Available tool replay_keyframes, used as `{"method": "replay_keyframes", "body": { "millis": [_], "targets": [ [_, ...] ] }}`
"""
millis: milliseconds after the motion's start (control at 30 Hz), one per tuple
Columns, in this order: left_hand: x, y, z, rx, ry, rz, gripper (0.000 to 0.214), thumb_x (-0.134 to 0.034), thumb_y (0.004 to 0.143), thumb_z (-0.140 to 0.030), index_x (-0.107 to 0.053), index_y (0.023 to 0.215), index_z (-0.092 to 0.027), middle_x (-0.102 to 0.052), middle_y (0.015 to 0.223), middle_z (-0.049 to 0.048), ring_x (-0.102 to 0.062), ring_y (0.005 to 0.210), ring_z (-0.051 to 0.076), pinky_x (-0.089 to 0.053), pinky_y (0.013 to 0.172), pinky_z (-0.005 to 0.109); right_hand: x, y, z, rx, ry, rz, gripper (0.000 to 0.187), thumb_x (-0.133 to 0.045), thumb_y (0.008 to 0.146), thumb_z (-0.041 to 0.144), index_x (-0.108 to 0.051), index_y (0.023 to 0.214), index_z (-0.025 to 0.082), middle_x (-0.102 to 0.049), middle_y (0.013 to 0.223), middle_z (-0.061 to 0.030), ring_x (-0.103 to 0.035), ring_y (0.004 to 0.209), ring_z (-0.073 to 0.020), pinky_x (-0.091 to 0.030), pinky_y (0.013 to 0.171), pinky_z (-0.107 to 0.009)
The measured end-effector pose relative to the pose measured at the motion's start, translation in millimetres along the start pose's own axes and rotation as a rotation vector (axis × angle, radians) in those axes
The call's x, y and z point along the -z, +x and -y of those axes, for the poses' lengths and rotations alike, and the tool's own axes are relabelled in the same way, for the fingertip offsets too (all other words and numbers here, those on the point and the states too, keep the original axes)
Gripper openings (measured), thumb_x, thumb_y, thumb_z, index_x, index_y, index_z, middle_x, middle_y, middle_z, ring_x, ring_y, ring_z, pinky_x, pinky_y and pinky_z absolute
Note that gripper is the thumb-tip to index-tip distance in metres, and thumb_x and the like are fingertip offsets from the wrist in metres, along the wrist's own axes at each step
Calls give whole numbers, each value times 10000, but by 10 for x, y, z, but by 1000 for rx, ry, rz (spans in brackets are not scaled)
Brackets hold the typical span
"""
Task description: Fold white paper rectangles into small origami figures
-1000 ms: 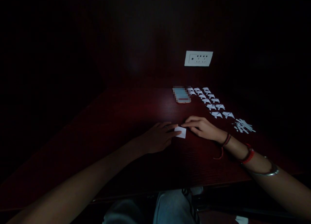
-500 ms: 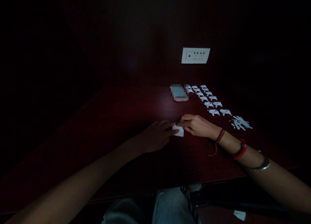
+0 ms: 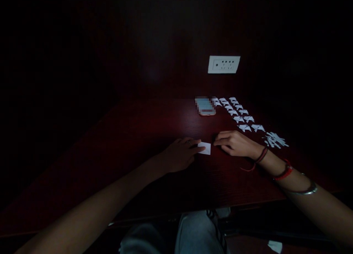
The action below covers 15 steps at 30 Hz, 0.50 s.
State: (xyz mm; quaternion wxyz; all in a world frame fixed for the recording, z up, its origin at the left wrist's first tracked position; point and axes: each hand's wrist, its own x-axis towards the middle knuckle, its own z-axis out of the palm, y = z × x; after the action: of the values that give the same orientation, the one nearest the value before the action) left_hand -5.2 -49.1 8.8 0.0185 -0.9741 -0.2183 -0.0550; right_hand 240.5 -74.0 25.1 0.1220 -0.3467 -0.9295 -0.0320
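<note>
A small folded piece of white paper (image 3: 207,149) lies flat on the dark red table. My left hand (image 3: 179,154) reaches in from its left side, fingers stretched out, with the thumb and a fingertip pressing on the paper. To the right of the paper, and apart from it, my right hand (image 3: 237,143) rests low over the table. Its fingers are loosely bent, the thumb is a little apart from them, and I see nothing in them.
Folded white paper shapes (image 3: 244,128) stand in two rows at the back right. Nearer me is a pile of white paper strips (image 3: 275,140). A phone (image 3: 205,106) lies beside the rows. A socket plate (image 3: 224,64) is on the wall behind.
My right hand has moved off the paper to the right. My left hand stays on the paper. The whole view has shifted slightly.
</note>
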Motion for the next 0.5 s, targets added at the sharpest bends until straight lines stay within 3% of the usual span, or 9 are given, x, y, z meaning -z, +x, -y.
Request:
{"method": "replay_keyframes", "body": {
  "millis": [133,233,500],
  "targets": [
    [8,21,-20,-19,-12,-50,372,-353,808,-215,-354,1178,-258,-325,1245,24,-288,1120,198,-246,892,349,-4,-22,3,-86,50,-117,254,-384,722,95,-619,799,153,-579,773,-43,-524,727,-132,-415,703,-276],
    [38,54,-44,-15,-41,-104,307,-344,823,-207,-408,1121,-243,-419,1120,38,-377,1035,173,-281,865,334,-32,43,77,-121,159,-189,266,-393,747,125,-591,923,158,-578,805,-41,-530,727,-121,-423,682,-259],
    [42,113,9,127,-220,-181,239,-417,804,-329,-452,1006,-207,-505,894,3,-459,867,143,-348,771,288,-70,161,247,-72,305,-84,343,-533,710,344,-561,1010,181,-551,926,-48,-521,830,-132,-415,753,-267]
  ]
}}
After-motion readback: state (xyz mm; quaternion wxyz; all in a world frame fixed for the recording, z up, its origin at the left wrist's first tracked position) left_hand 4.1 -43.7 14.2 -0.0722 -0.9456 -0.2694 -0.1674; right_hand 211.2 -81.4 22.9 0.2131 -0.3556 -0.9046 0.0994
